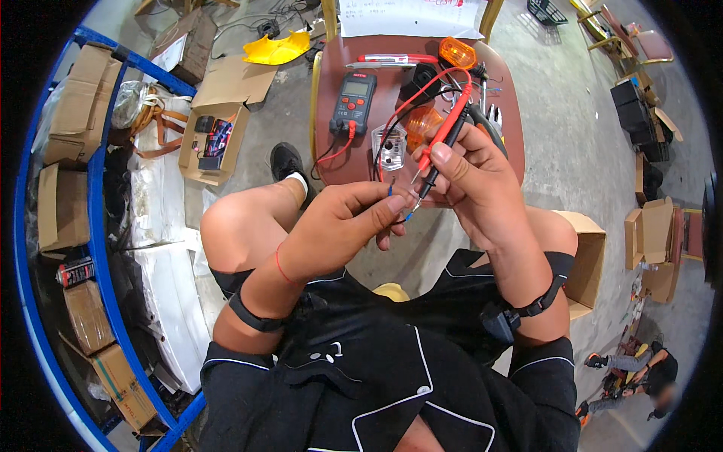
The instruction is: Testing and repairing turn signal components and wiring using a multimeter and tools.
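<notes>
My right hand [482,177] grips two multimeter probes side by side, a red probe [452,124] and a black probe [430,181]. Their tips point down toward my left hand [358,215], which pinches thin wires between thumb and fingers. Blue wire ends [409,216] stick out there, close to the probe tips; whether they touch, I cannot make out. On the maroon chair seat [497,83] lies a grey multimeter [354,102] with a red lead plugged in. Beside it are a clear lamp housing [388,147] and an orange lens [423,126], partly behind the leads.
The seat also holds another orange lamp [457,53], pens [392,59] and pliers [488,124]. At left stand an open carton [215,143] and a blue shelf [98,226] with boxes. A yellow plastic piece [277,48] is on the floor. Another person [651,373] sits far right.
</notes>
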`<state>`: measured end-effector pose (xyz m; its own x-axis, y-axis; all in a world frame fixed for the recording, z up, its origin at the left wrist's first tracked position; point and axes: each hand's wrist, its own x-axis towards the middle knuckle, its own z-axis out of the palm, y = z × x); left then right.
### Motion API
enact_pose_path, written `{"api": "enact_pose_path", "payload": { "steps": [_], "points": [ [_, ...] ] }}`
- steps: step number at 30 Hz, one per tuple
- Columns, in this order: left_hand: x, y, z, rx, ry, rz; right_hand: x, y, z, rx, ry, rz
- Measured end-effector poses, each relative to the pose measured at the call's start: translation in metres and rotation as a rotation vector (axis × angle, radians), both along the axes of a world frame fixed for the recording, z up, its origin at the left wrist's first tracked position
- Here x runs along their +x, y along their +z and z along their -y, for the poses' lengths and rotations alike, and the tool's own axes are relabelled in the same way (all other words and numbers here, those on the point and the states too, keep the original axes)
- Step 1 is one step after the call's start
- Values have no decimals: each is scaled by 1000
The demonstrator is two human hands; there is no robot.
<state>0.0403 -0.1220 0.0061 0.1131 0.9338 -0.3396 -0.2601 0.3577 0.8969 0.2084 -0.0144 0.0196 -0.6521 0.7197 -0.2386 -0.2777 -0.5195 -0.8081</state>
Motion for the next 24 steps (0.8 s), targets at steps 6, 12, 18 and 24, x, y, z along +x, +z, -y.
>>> {"api": "enact_pose_path", "payload": {
  "steps": [6, 12, 18, 24],
  "points": [
    [1, -8, 2, 45, -24, -107, 0, -2, 1, 32, 33, 46],
    [2, -8, 3, 36, -55, -186, 0, -5, 3, 92, 35, 136],
    [2, -9, 2, 45, -67, -211, -2, -6, 4, 102, 17, 115],
    [0, -4, 2, 36, -101, -224, -3, -8, 3, 109, 14, 161]
  ]
}}
